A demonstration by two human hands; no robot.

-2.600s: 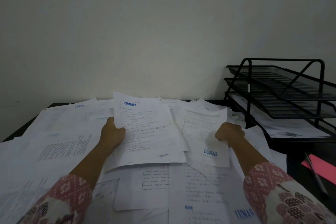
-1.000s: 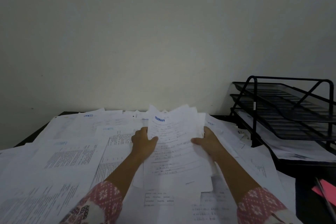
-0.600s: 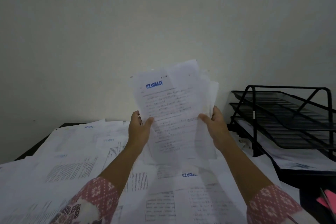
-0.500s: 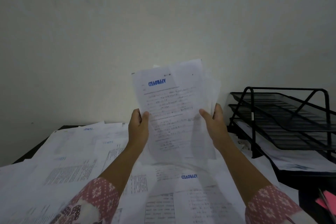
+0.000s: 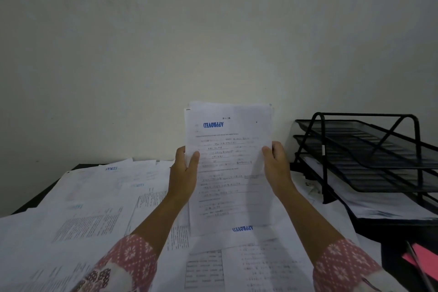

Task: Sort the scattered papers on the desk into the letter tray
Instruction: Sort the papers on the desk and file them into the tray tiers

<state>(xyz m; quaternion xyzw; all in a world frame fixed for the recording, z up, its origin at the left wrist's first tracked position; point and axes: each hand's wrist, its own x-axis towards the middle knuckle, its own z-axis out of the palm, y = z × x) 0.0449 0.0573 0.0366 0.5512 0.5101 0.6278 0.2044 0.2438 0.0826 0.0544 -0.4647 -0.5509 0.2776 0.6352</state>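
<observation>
I hold a stack of white printed papers point(image 5: 228, 163) upright in front of me, its top sheet stamped "APPROVED" in blue, upside down. My left hand point(image 5: 183, 173) grips the stack's left edge, thumb on the front. My right hand point(image 5: 276, 166) grips the right edge the same way. The stack's lower edge is down near the loose papers point(image 5: 94, 208) that cover the desk. The black mesh letter tray point(image 5: 369, 156) with three tiers stands at the right; its bottom tier holds some sheets.
A dark desk edge point(image 5: 45, 194) shows at the far left. A pink sheet point(image 5: 422, 261) with a pen lies at the right front corner. A plain pale wall rises behind the desk.
My hands pulled scattered sheets together, lifted them upright as one stack, and have since lowered it and squared its edges.
</observation>
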